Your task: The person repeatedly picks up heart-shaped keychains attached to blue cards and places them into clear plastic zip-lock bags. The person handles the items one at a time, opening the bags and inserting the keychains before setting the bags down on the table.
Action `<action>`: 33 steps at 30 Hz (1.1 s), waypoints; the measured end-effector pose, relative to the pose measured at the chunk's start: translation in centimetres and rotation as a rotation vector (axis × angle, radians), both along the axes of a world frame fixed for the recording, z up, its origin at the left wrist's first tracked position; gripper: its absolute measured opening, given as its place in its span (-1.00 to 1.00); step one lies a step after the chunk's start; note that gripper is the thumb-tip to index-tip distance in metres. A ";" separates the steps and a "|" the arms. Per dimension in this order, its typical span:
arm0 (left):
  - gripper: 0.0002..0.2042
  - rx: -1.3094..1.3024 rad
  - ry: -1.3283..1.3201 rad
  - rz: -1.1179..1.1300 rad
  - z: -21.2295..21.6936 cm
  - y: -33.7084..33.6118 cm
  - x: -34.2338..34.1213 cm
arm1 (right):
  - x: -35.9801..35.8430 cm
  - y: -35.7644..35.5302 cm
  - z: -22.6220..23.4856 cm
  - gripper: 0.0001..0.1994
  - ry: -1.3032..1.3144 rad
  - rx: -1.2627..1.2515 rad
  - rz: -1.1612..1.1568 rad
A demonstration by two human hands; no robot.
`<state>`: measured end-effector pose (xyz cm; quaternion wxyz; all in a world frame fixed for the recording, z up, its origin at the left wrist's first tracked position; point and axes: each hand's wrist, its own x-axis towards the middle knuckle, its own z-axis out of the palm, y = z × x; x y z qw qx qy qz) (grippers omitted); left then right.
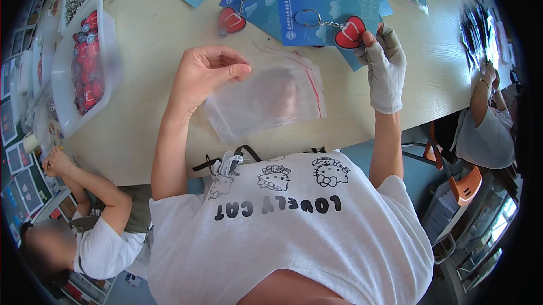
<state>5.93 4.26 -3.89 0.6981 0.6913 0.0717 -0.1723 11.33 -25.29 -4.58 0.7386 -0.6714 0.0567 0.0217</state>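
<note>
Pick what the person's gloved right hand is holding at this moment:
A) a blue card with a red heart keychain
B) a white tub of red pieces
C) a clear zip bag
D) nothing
A: the gloved right hand pinches the blue card at its red heart keychain, while the bare left hand holds the clear zip bag.

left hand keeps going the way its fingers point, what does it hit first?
Likely nothing new: the left hand already pinches the clear zip bag, fingers pointing right. Further along that line is the gloved right hand, though depth is unclear.
</note>
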 end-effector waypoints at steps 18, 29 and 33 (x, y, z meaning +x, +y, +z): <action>-0.89 -0.019 -0.040 -0.051 0.2 -1.9 1.6 | 1.8 -1.6 3.5 -0.64 0.189 -0.190 0.487; -0.73 0.226 -0.238 -0.185 2.2 -2.2 2.5 | 0.9 1.3 2.8 -0.67 0.234 -0.117 0.486; -0.61 0.171 -0.141 -0.368 0.7 -1.5 2.6 | 0.4 2.1 3.1 -0.70 0.248 -0.138 0.516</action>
